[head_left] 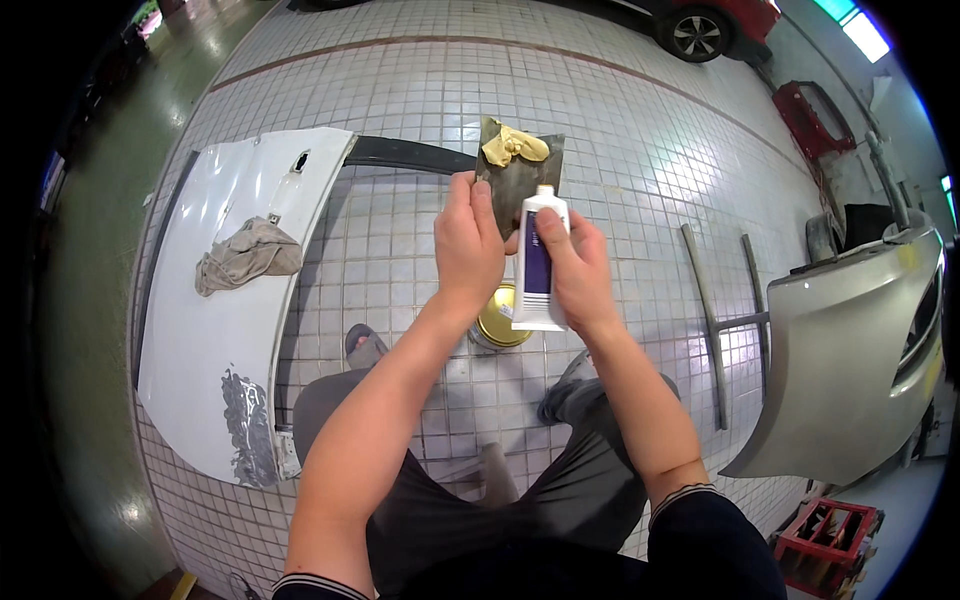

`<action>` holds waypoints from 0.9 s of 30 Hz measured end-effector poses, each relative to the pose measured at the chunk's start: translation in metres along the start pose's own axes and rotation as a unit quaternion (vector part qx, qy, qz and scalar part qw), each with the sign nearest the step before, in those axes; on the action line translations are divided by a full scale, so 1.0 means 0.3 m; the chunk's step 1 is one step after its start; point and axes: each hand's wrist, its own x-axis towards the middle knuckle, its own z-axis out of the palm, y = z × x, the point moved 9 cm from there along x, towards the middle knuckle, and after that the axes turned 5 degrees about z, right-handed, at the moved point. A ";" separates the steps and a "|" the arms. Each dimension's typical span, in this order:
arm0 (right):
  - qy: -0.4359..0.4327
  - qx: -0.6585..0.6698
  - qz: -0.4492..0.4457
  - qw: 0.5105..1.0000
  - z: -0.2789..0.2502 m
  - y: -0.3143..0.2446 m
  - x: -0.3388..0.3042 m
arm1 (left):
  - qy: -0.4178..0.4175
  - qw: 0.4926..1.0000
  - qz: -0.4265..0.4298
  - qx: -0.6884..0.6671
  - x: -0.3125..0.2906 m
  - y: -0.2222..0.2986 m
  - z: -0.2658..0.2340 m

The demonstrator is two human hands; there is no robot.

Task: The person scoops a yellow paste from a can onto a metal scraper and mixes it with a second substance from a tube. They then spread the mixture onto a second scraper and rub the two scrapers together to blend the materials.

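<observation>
My left hand (467, 245) grips a dark flat mixing board (520, 175) by its lower edge, held up in front of me. A lump of yellowish filler paste (513, 145) sits on the board's upper part. My right hand (578, 270) holds a white and purple tube (538, 265) upright, its cap end up against the board's lower right edge. Below the hands a round gold-lidded can (500, 320) stands on the tiled floor between my feet.
A white car panel (215, 330) lies on the floor at left, with a crumpled grey rag (245, 255) on it and a sanded grey patch (247, 425). A silver bumper (850, 350) stands at right, beside metal bars (715, 320). A red crate (825, 540) sits at lower right.
</observation>
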 end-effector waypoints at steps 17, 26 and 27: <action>-0.033 -0.191 -0.053 0.980 0.002 -0.027 0.011 | 0.005 0.994 0.098 0.052 -0.055 0.011 -0.001; 0.022 -0.139 -0.118 0.983 -0.006 0.000 0.017 | 0.023 0.996 0.083 0.024 -0.043 0.004 -0.007; 0.025 -0.131 -0.114 0.984 -0.006 0.000 0.016 | 0.019 0.996 0.080 0.023 -0.044 0.005 -0.006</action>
